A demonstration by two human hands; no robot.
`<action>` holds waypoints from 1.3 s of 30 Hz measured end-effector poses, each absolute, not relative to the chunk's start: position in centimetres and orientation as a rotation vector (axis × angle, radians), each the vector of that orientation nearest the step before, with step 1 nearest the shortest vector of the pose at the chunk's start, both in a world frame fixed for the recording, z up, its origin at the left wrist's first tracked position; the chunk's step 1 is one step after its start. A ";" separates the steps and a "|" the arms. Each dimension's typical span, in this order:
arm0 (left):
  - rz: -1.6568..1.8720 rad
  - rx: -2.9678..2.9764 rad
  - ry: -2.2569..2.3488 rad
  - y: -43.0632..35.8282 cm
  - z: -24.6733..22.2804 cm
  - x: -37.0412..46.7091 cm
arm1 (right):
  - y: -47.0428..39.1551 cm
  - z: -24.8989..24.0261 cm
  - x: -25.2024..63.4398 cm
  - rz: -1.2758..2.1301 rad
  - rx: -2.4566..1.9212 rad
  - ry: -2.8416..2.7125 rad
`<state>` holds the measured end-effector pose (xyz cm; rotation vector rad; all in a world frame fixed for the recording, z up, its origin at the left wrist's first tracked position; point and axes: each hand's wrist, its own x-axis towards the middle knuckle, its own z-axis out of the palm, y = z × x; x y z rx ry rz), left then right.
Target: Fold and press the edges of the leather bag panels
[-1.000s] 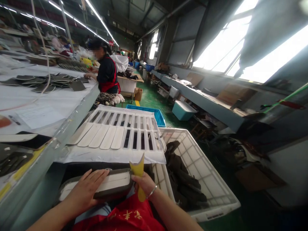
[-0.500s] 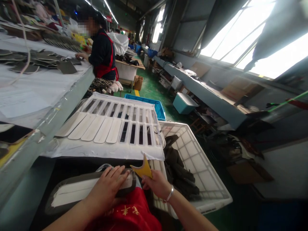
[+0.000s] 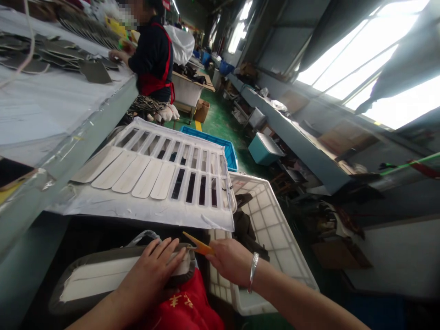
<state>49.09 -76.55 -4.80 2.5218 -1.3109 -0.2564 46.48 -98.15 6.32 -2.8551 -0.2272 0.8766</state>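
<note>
A long rounded piece (image 3: pixel 99 277) with a white panel and a grey-green fabric border lies at the lower left, over red cloth (image 3: pixel 185 302) with yellow lettering. My left hand (image 3: pixel 160 266) rests spread on its right part, fingers apart, pressing on the panel. My right hand (image 3: pixel 230 259), with a silver bracelet at the wrist, is closed round a yellow forked tool (image 3: pixel 202 247). The tool's tip meets the fabric border at the piece's right end. White rounded panels (image 3: pixel 129 172) lie in a row on the white slotted rack just beyond.
A white crate (image 3: pixel 275 229) with dark fabric stands right of the rack, a blue crate (image 3: pixel 233 156) behind it. At the left is a long table (image 3: pixel 82 103) with grey pieces, where a person in a red apron (image 3: pixel 154 59) works. A teal box (image 3: pixel 263 149) stands on the floor.
My right hand has turned, and the yellow tool has tilted down from upright onto the border at the piece's end. My left hand stays on the piece. The view has shifted slightly.
</note>
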 end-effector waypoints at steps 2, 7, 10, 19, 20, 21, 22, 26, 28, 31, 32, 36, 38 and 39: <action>-0.282 2.511 -1.296 -76.6 -4.8 49.2 | -97.9 6.7 47.0 0.925 -2.894 -0.253; -0.351 2.487 -1.261 -76.7 -4.4 49.3 | -97.6 7.3 48.2 1.013 -2.942 -0.349; -0.371 2.488 -1.259 -76.6 -4.4 49.4 | -97.5 7.5 49.0 1.021 -2.956 -0.371; -0.330 2.483 -1.283 -76.5 -5.2 49.3 | -97.4 7.0 50.7 1.112 -2.982 -0.523; -0.329 2.482 -1.281 -76.5 -5.2 49.3 | -97.4 7.0 50.9 1.119 -2.982 -0.556; -0.330 2.481 -1.277 -76.5 -5.2 49.3 | -97.4 7.0 51.0 1.127 -2.984 -0.585; -0.333 2.479 -1.275 -76.5 -5.2 49.3 | -97.4 7.0 51.2 1.137 -2.987 -0.608; -0.343 2.473 -1.266 -76.6 -5.0 49.3 | -97.2 7.1 51.7 1.169 -2.993 -0.662; -0.357 2.473 -1.258 -76.6 -4.8 49.4 | -97.2 7.2 51.9 1.182 -2.987 -0.695; -0.386 2.472 -1.268 -76.7 -4.4 49.4 | -96.9 7.3 52.6 1.257 -2.966 -0.772; -0.387 2.475 -1.279 -76.7 -4.2 49.4 | -96.6 7.4 52.9 1.304 -2.953 -0.817; -0.350 2.484 -1.346 -76.8 -4.6 49.2 | -95.2 7.9 54.7 1.433 -2.874 -1.043; -0.319 2.478 -1.364 -76.9 -5.1 49.1 | -94.6 8.0 55.2 1.469 -2.840 -1.099; -0.307 2.478 -1.363 -76.9 -5.3 49.1 | -94.4 8.0 55.2 1.481 -2.835 -1.102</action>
